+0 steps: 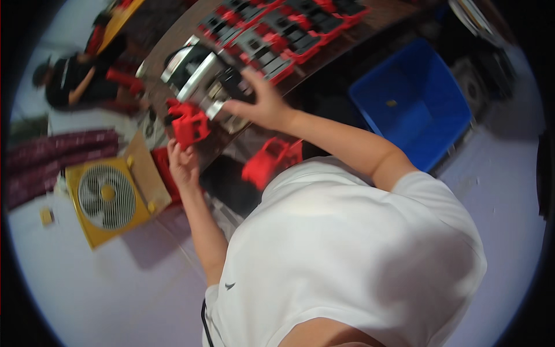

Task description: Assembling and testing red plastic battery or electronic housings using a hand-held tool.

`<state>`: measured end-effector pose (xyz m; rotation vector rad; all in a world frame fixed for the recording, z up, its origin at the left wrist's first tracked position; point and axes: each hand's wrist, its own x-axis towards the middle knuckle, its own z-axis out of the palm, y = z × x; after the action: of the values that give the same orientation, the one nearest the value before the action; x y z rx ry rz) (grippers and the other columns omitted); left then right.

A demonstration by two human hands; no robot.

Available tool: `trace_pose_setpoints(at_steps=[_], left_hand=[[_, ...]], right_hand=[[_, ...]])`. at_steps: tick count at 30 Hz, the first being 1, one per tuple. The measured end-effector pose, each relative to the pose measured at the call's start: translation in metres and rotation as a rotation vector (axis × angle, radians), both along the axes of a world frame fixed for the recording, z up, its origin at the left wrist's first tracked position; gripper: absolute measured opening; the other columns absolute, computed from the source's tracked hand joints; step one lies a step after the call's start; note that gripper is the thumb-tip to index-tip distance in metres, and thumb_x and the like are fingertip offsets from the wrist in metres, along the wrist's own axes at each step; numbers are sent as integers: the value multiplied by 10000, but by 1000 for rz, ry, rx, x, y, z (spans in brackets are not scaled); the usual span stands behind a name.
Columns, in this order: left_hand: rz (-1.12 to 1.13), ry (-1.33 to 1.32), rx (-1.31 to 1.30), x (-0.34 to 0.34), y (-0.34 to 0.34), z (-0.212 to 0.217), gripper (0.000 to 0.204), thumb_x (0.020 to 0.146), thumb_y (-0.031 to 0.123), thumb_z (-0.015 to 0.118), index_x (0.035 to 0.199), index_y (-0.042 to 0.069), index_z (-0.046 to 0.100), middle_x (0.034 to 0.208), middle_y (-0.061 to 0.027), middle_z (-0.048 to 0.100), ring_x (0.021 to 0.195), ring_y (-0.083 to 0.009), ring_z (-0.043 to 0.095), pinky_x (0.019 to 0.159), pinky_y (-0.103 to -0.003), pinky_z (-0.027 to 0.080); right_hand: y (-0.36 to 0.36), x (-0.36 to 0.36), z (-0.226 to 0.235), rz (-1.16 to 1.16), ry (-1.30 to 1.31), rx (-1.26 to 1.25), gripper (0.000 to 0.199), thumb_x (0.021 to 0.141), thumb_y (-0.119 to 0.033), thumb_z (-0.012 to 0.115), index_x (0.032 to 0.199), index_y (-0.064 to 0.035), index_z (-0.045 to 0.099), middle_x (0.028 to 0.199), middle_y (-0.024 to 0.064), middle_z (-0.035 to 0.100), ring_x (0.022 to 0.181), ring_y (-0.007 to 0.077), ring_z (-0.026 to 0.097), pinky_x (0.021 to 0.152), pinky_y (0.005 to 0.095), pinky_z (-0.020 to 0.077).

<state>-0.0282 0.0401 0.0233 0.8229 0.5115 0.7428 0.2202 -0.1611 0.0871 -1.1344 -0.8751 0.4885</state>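
My left hand [184, 163] has its fingers curled at the lower end of a red plastic part [191, 125], an openwork, frame-like piece blurred by motion. The part is at the near left edge of the table, beside a silver and black metal device [195, 72]. My right hand [265, 107] is at the near side of that device, thumb and fingers spread apart on either side of its black knob-like piece [234, 84]. Whether the fingers touch the knob is not clear. A second red plastic part [269, 162] is low in front of my body, near my shirt.
Red trays [282, 70] holding grey and black blocks stand on the brown table [173, 34]. A blue bin [413, 104] is at the right. To the left are a yellow box fan [107, 194], a cardboard piece [147, 173] and a seated person [75, 81] farther off.
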Motion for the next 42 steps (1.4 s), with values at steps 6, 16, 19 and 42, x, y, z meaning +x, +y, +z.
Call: trace_pose_setpoints(at_steps=[6, 16, 19, 42], left_hand=[[175, 44, -98, -16, -50, -13, 138, 933, 206, 597, 1043, 149, 536, 992, -14, 633, 725, -134, 556, 563, -223, 438], [85, -140, -293, -51, -80, -50, 270, 923, 308, 582, 1072, 84, 600, 925, -20, 655, 559, -101, 481, 503, -217, 412], [-348, -386, -367, -67, -95, -42, 460, 832, 365, 673, 1162, 58, 582, 1028, -53, 654, 680, -141, 570, 693, -265, 494], [-1033, 187, 97, 211, -192, 2, 274, 852, 173, 675, 1070, 140, 511, 810, 82, 497, 668, 12, 425, 527, -151, 303]], right_hand=[[-23, 16, -19, 73, 94, 7, 353, 803, -175, 749, 1053, -21, 554, 873, 16, 617, 765, 80, 581, 686, 238, 488], [-75, 35, -15, 6, 214, 91, 257, 832, -144, 727, 972, -45, 534, 764, 11, 585, 601, 68, 587, 523, 207, 503], [-81, 37, -13, -9, 234, 99, 247, 839, -146, 720, 971, -45, 538, 766, 18, 589, 599, 73, 592, 527, 215, 509], [-210, 53, 92, -390, -582, -44, 544, 698, -207, 835, 1107, 9, 549, 913, 103, 644, 780, 149, 646, 683, 272, 512]])
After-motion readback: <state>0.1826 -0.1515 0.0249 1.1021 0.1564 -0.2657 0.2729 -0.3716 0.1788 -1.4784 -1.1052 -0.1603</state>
